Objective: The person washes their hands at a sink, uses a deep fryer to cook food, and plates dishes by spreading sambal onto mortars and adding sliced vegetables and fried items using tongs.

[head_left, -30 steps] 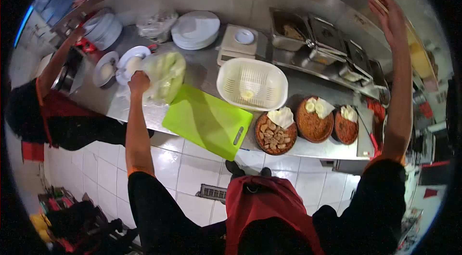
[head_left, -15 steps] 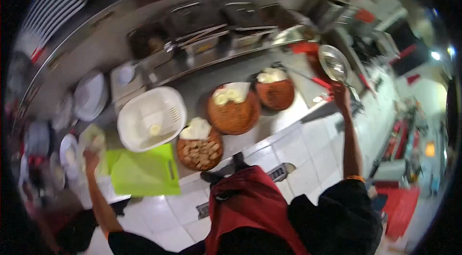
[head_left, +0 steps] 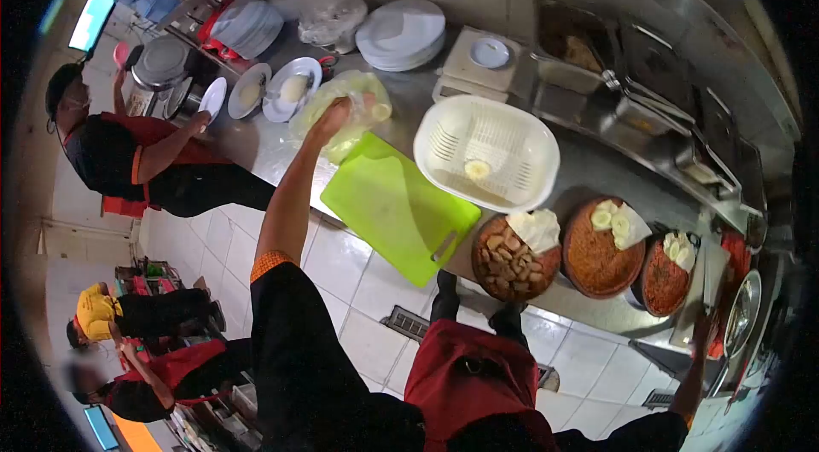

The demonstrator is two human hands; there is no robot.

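Observation:
My left hand point(head_left: 331, 119) is closed on a clear plastic bag point(head_left: 345, 98) with pale green contents, behind the green cutting board point(head_left: 397, 204). Far to the right, my right hand point(head_left: 703, 332) is closed at the handle end of a knife point(head_left: 706, 277), its fingers partly hidden. A metal strainer point(head_left: 742, 315) lies close to its right. Between my hands are a white basket point(head_left: 488, 153) with a pale round slice inside, a clay dish with chopped brown pieces point(head_left: 512, 268), and two dishes of reddish food point(head_left: 601, 260) point(head_left: 668, 285) topped with pale slices.
Plate stacks point(head_left: 401, 32) and a scale point(head_left: 478, 64) line the back. Metal food containers point(head_left: 644, 68) stand at the back right. A co-worker point(head_left: 128, 140) holds a white plate at the left; two more people are at the lower left. A floor drain point(head_left: 407, 324) lies below the counter.
The view has swung right, then back left. My right hand has come down from its raised position to the knife at the right. My left hand has shifted over the bag, which looks flatter.

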